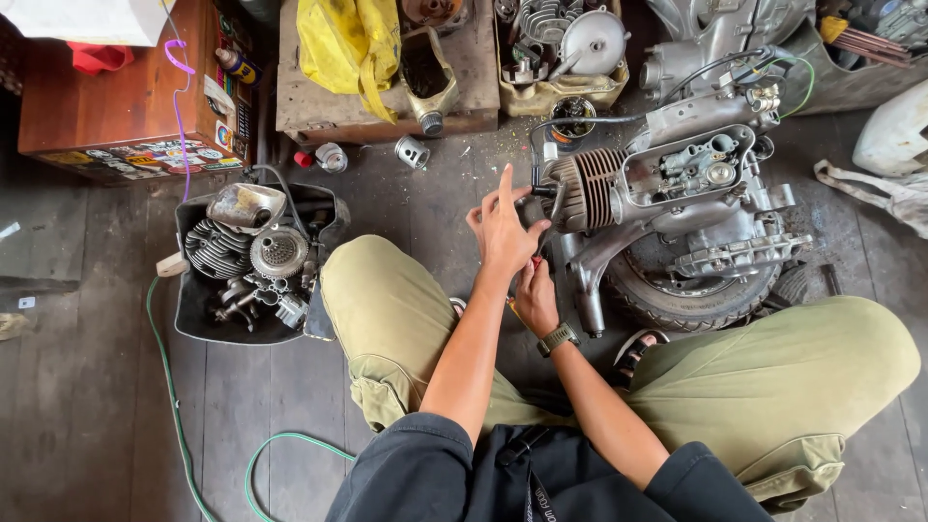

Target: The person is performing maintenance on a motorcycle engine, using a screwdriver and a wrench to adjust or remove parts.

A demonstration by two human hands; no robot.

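The engine (667,208) remains part-stripped on the floor (87,387). The left hand (503,227), grip spread, touches the finned cylinder (585,188); the right hand (535,295) pinches a red-handled tool (536,261).

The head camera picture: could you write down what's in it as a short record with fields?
Setting: wooden floor of a workshop, person seated on it
Left hand: raised at the finned cylinder, fingers spread
Right hand: below it, gripping a small tool with a red part; wristwatch on it
Work piece: scooter engine with its wheel
Left of knee: black tub of engine parts
Also: green hose, yellow bag
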